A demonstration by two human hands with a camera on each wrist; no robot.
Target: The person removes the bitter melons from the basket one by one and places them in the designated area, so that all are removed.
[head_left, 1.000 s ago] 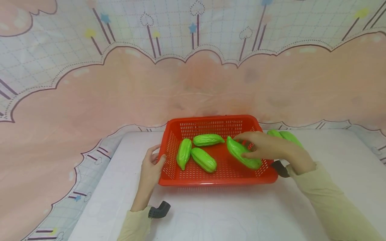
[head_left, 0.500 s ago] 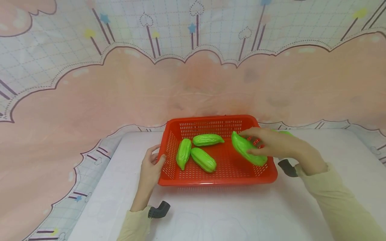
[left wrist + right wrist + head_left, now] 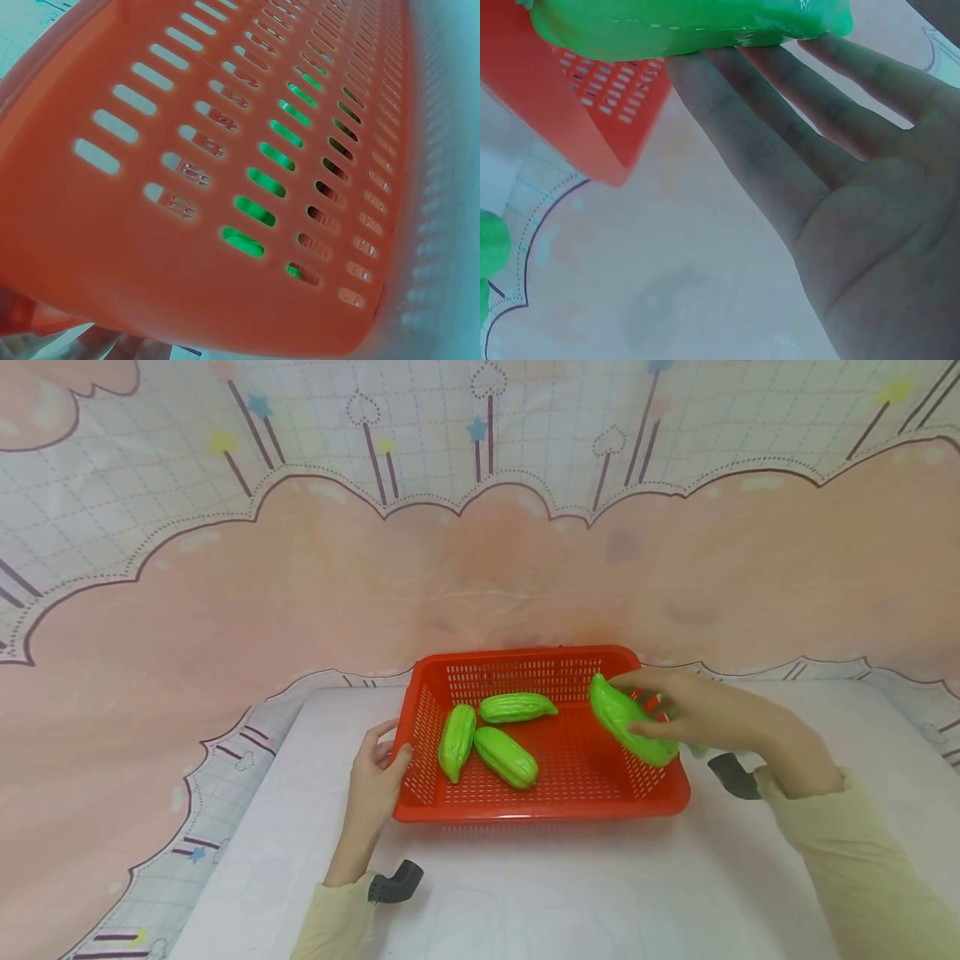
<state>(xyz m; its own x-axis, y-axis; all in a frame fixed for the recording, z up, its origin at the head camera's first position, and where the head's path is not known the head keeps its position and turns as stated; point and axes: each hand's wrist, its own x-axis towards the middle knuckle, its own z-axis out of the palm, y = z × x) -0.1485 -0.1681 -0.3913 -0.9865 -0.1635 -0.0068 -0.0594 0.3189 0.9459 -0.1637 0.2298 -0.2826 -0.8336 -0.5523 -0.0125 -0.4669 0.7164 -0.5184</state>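
In the head view a red plastic basket (image 3: pixel 540 814) stands on the white table. My left hand (image 3: pixel 375 781) grips its left rim, thumb on the near side. Through the slots of the basket wall (image 3: pixel 135 247) green shows in the left wrist view. My right hand (image 3: pixel 693 710) holds a bright green bitter melon (image 3: pixel 626 722) between thumb and fingers, tilted, above the basket's right end. The right wrist view has the fingertips against that bitter melon (image 3: pixel 682 26). Inside the basket lie three more bitter melons: one on the left (image 3: pixel 457 743), one at the back (image 3: pixel 517 707), one in the middle (image 3: pixel 506 757).
More green pieces (image 3: pixel 491 244) appear at the left edge of the right wrist view; in the head view my right hand mostly hides them. A patterned cloth (image 3: pixel 480 577) hangs behind the table (image 3: pixel 540 893). Each wrist wears a black device (image 3: pixel 397 882).
My right hand has moved right and slightly up with the bitter melon, from inside the basket toward its right rim. The left hand and the basket have stayed put.
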